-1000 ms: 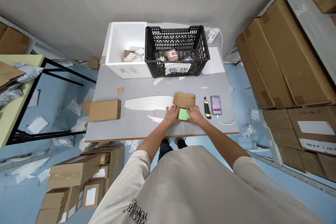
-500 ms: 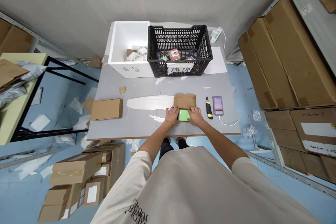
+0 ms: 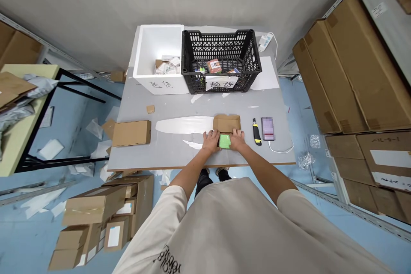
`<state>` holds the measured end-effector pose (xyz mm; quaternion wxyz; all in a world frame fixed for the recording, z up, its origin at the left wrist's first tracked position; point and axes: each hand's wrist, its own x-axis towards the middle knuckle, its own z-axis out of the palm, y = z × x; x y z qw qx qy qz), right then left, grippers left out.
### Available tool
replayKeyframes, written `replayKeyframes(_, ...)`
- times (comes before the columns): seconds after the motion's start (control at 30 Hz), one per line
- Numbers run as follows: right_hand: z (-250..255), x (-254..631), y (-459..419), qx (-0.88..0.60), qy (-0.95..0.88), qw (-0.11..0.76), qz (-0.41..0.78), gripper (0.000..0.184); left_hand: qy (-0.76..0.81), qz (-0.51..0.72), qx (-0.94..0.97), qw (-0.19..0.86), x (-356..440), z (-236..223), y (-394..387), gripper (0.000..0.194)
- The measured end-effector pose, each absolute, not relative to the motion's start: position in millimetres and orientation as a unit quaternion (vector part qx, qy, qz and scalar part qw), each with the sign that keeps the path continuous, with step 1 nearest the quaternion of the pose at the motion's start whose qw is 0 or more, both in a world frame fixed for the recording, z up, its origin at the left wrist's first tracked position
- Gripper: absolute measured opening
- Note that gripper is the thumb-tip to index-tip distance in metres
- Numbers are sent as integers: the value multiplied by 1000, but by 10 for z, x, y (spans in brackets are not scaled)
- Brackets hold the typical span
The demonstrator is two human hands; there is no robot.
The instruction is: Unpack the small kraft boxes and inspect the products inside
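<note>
A small cardboard box lies near the table's front edge with its lid folded back away from me. In its lower part sits a flat, bright green item whose kind I cannot make out. My left hand is bent round the left side of the box, fingertips by the green item. My right hand holds the right side, its fingers partly covering the green item's right edge. To the right lie a yellow and black utility knife and a phone on a white cable.
A white foam box and a black crate, both holding small packages, stand at the table's back. A closed cardboard box lies on the left, near a small brown piece. Shelves with large cartons flank the right.
My right hand has shifted slightly left over the green item. My left hand stays at the box. The whole view has moved a little, so the table sits slightly further right.
</note>
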<state>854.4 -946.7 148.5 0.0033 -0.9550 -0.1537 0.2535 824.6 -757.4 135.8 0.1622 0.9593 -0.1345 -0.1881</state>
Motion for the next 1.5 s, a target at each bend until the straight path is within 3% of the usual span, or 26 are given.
replayKeyframes(0.33,1524,8499,-9426,-953,-134,-9,272,58,-127,-203,963,124,8247,1394,-7569,102)
replayKeyframes(0.77,1432,8479,-9390,-965,-121,8,231,50,-123,-215,960,133,8287,1450,-7553,106)
replayKeyframes(1.07,1493,8467,-9565,-964,-166,59,198,47,-127,-210,962,121,8274,1458,-7547,103)
replayKeyframes(1.27,1619,8532,-9636,-962,-168,92,196,33,-131,-203,963,118,8276,1429,-7548,100)
replayKeyframes(1.5,1883,8543,-9716,-962,-98,193,168,25,-129,-193,967,106,8252,1489,-7557,97)
